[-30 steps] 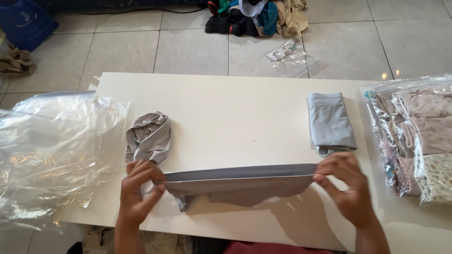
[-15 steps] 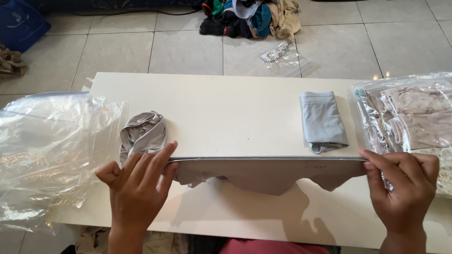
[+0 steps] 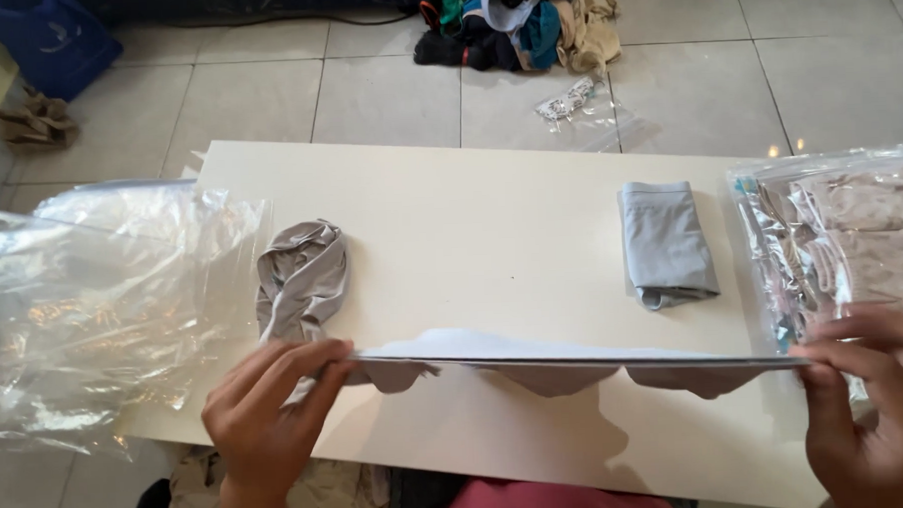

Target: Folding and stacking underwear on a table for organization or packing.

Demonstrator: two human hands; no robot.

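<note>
A grey garment [image 3: 565,365] is stretched flat and taut above the near edge of the white table [image 3: 491,243]. My left hand [image 3: 267,411] pinches its left end. My right hand [image 3: 867,410] pinches its right end. The cloth is seen almost edge-on, with its lower hem hanging in small scallops. A crumpled grey garment [image 3: 302,274] lies on the table just beyond my left hand. A folded light grey garment [image 3: 664,242] lies further right, beyond the stretched cloth.
Clear plastic bags [image 3: 93,297] are heaped over the table's left end. Bagged garments [image 3: 851,240] are stacked at the right end. On the tiled floor beyond lie a pile of clothes [image 3: 513,21], a small plastic bag [image 3: 576,104] and a blue bag [image 3: 49,43].
My hands have drawn further apart, pulling the grey garment wider and tauter. My right hand has moved toward the table's right end.
</note>
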